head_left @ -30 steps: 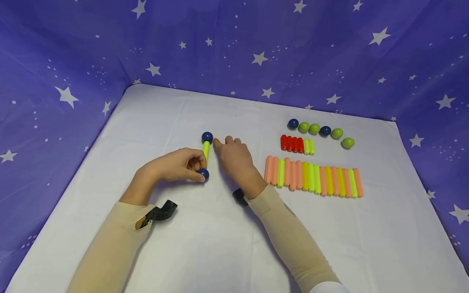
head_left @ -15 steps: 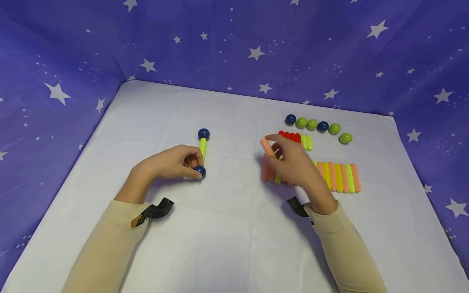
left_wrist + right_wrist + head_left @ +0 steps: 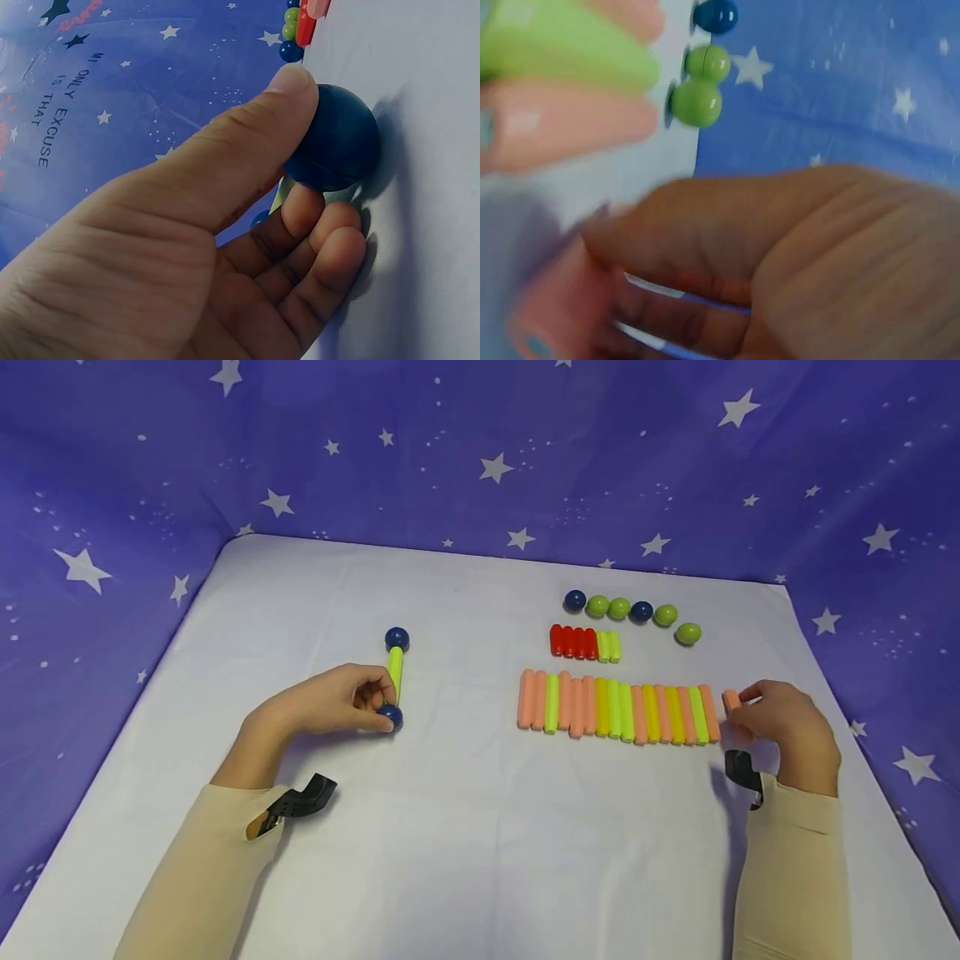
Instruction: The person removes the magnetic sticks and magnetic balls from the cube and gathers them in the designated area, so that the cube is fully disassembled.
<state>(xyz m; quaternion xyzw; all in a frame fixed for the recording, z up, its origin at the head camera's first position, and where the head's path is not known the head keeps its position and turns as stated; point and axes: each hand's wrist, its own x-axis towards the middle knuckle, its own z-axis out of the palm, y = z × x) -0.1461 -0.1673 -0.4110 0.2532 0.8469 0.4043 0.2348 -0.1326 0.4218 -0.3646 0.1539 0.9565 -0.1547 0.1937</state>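
In the head view my left hand (image 3: pixel 326 703) pinches a glossy dark blue ball (image 3: pixel 390 718) at the near end of a yellow-green rod (image 3: pixel 396 668). A second blue ball (image 3: pixel 397 639) sits at the rod's far end. The left wrist view shows the thumb on the pinched ball (image 3: pixel 341 139), with curled fingers beneath. Far to the right, my right hand (image 3: pixel 791 727) holds a pink rod (image 3: pixel 731 700) between thumb and fingers, just beyond the right end of a row of pink, yellow and yellow-green rods (image 3: pixel 615 710). That pink rod (image 3: pixel 562 300) is blurred in the right wrist view.
Behind the long row lie short red rods (image 3: pixel 573 642) and short yellow-green rods (image 3: pixel 609 647). Farther back is a line of blue and green balls (image 3: pixel 618 607), with one green ball (image 3: pixel 688 633) set slightly apart. A purple starry cloth (image 3: pixel 450 468) rises behind the white table (image 3: pixel 450 860).
My right hand has left the blue-ended rod and moved right, carrying a pink rod across to the long row's right end. The left hand keeps its pinch on the near blue ball.
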